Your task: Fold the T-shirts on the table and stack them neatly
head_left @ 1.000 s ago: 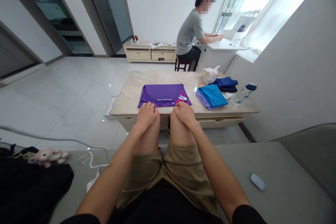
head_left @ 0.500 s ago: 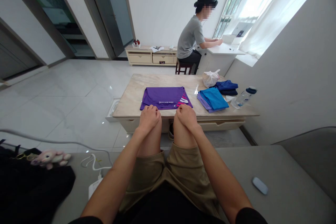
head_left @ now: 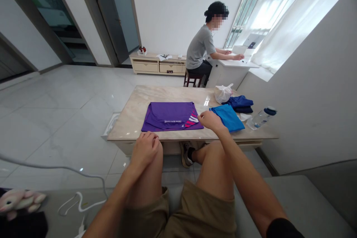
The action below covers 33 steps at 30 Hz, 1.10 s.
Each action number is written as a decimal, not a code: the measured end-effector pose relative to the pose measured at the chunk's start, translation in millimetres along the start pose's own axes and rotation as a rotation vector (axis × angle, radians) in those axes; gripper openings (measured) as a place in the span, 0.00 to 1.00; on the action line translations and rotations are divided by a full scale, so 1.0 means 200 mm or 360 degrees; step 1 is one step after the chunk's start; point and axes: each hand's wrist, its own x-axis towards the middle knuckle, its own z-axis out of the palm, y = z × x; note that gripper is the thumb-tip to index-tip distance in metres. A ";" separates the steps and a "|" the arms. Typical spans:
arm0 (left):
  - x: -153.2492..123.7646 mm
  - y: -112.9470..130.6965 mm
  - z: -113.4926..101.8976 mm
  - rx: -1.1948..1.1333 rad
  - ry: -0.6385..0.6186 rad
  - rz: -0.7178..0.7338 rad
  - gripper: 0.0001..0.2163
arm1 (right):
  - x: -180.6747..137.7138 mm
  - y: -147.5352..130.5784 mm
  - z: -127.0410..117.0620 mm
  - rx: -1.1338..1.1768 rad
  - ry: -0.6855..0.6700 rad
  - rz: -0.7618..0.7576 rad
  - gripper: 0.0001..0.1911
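My left hand (head_left: 145, 148) rests on my bare left knee, its fingers lying loosely over the kneecap and holding nothing. My right hand (head_left: 211, 119) is raised off my leg, above the table between the folded purple cloth (head_left: 170, 113) and the folded blue cloth (head_left: 227, 117). Its fingers are loosely bent, and I see nothing in them. The purple cloth lies flat, with white lettering and a pink and white print at its right corner. My right hand and forearm hide part of the blue cloth's near left side.
The marble-topped table (head_left: 126, 119) also bears a white plastic bag (head_left: 223, 93), dark blue folded clothes (head_left: 239, 103) and a clear water bottle (head_left: 261, 118). A person in grey (head_left: 200, 46) sits at a white desk (head_left: 237, 63). A pink plush toy (head_left: 21, 200) lies at left on the seat.
My right hand has left my right knee and moved right over the table. My right leg has swung outward. The view has tilted and come closer to the table. My left hand stays on its knee.
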 end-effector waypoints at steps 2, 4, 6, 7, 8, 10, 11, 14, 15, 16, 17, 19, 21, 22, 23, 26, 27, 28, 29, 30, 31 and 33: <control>0.01 0.01 0.01 -0.0074 -0.0040 -0.0019 0.14 | 0.17 -0.08 0.00 0.0088 0.0046 -0.0017 0.20; 0.02 0.03 0.02 -0.0121 -0.0073 -0.0042 0.14 | 0.29 -0.15 0.03 0.0187 0.0101 0.0009 0.20; 0.02 0.06 0.04 -0.0088 -0.0092 -0.0060 0.15 | 0.36 -0.19 0.09 0.0256 0.0132 0.0081 0.20; 0.02 0.07 0.05 -0.0036 -0.0104 -0.0066 0.16 | 0.37 -0.21 0.11 0.0276 0.0124 0.0124 0.20; 0.02 0.09 0.06 0.0035 -0.0121 -0.0077 0.16 | 0.37 -0.21 0.14 0.0293 0.0101 0.0165 0.20; 0.04 0.11 0.06 0.0186 -0.0182 -0.0120 0.15 | 0.35 -0.20 0.17 0.0332 0.0035 0.0216 0.19; 0.06 0.12 0.06 0.0234 -0.0245 -0.0136 0.14 | 0.33 -0.19 0.16 0.0358 0.0011 0.0225 0.19; 0.22 0.16 0.07 0.0148 -0.0561 -0.0126 0.13 | 0.30 -0.08 0.12 0.0437 0.0042 0.0214 0.19; 0.31 0.18 0.09 0.0064 -0.0662 -0.0103 0.13 | 0.29 -0.02 0.09 0.0462 0.0081 0.0203 0.18; 0.42 0.21 0.12 -0.0030 -0.0741 -0.0085 0.13 | 0.28 0.03 0.07 0.0493 0.0129 0.0198 0.18; 0.55 0.25 0.17 -0.0087 -0.0758 -0.0067 0.12 | 0.28 0.09 0.06 0.0530 0.0179 0.0202 0.17; 0.81 0.33 0.32 -0.0231 -0.0752 -0.0006 0.11 | 0.26 0.20 0.05 0.0591 0.0266 0.0233 0.16; 1.03 0.42 0.52 -0.0397 -0.0837 -0.0163 0.08 | 0.25 0.28 0.07 0.0624 0.0314 0.0272 0.15; 1.11 0.46 0.63 -0.0399 -0.0865 -0.0246 0.08 | 0.24 0.31 0.08 0.0635 0.0323 0.0283 0.15; 1.17 0.50 0.74 -0.0388 -0.0879 -0.0311 0.11 | 0.24 0.34 0.09 0.0646 0.0327 0.0290 0.15; 1.23 0.58 1.03 -0.0322 -0.0835 -0.0527 0.26 | 0.22 0.38 0.13 0.0678 0.0325 0.0311 0.15; 1.23 0.60 1.10 -0.0283 -0.0809 -0.0612 0.32 | 0.21 0.39 0.13 0.0673 0.0325 0.0323 0.14; 1.21 0.61 1.16 -0.0235 -0.0783 -0.0693 0.38 | 0.21 0.40 0.13 0.0657 0.0326 0.0339 0.14; 1.19 0.62 1.21 -0.0177 -0.0758 -0.0750 0.44 | 0.21 0.41 0.14 0.0633 0.0325 0.0357 0.14; 1.17 0.63 1.26 -0.0113 -0.0736 -0.0765 0.48 | 0.20 0.42 0.13 0.0605 0.0323 0.0378 0.14; 1.15 0.64 1.29 -0.0049 -0.0724 -0.0728 0.51 | 0.21 0.43 0.13 0.0575 0.0319 0.0400 0.14; 1.13 0.66 1.35 0.0054 -0.0739 -0.0544 0.54 | 0.21 0.46 0.12 0.0517 0.0300 0.0436 0.14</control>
